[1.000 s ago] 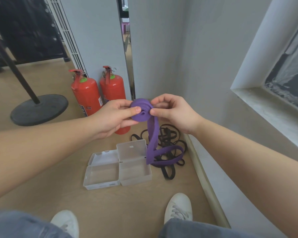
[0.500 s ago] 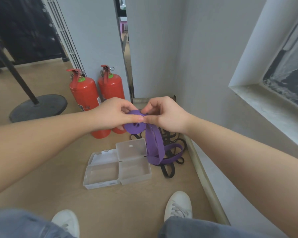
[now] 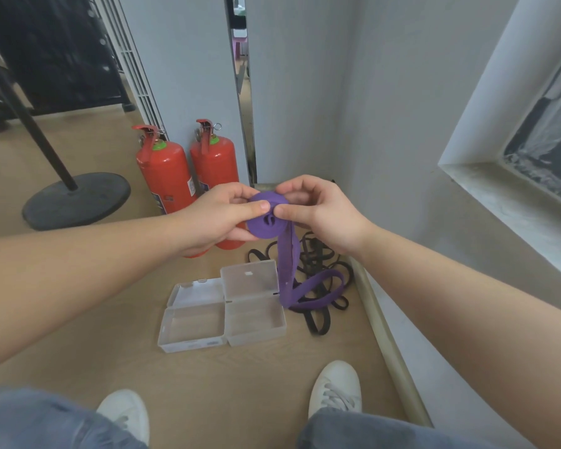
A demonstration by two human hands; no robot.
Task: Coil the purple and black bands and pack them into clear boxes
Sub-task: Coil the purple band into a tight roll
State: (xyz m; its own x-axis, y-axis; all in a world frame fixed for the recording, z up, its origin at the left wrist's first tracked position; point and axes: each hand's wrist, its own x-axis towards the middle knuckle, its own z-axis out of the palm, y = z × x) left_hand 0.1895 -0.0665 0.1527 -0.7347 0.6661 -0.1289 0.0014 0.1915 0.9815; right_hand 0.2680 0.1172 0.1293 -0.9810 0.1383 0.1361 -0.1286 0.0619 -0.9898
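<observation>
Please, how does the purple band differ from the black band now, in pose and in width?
The purple band is partly rolled into a coil; the black band lies in loose tangled loops. The left hand and right hand pinch the purple band, with its tail hanging to the floor; the black band lies untouched on the floor. The purple band looks wider than the black band. Neither is in the clear boxes.

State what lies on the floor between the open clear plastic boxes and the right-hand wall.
Head view: tangled thin black bands and a loose loop of the flat purple band.
</observation>
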